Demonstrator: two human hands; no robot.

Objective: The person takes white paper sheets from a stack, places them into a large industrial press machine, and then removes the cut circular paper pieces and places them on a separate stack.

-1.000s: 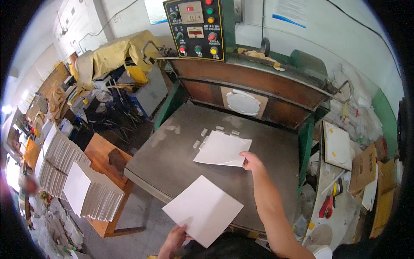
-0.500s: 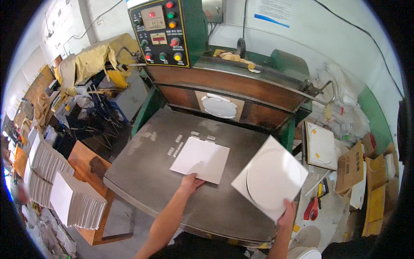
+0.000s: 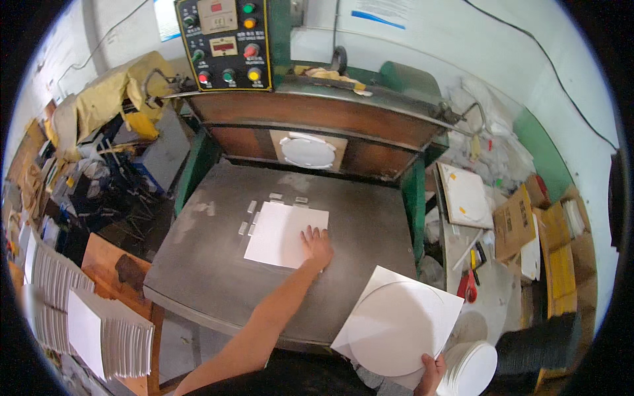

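A blank white square sheet lies flat on the grey metal press table, set against small guide tabs at its left and far edges. My left hand rests flat on the sheet's near right corner, fingers spread. My right hand, low at the right, grips the corner of a second white sheet with a circle cut into it. It holds that sheet off the table's front right corner, just above a stack of white round discs.
The green die-cutting press stands behind the table with a round die and a control panel. Stacks of white sheets stand at the left on a wooden stand. Cardboard boxes and a red tool crowd the right side.
My right hand has taken the cut sheet off the table and carried it down to the right. My left hand has laid a blank sheet in its place and nudged it against the tabs.
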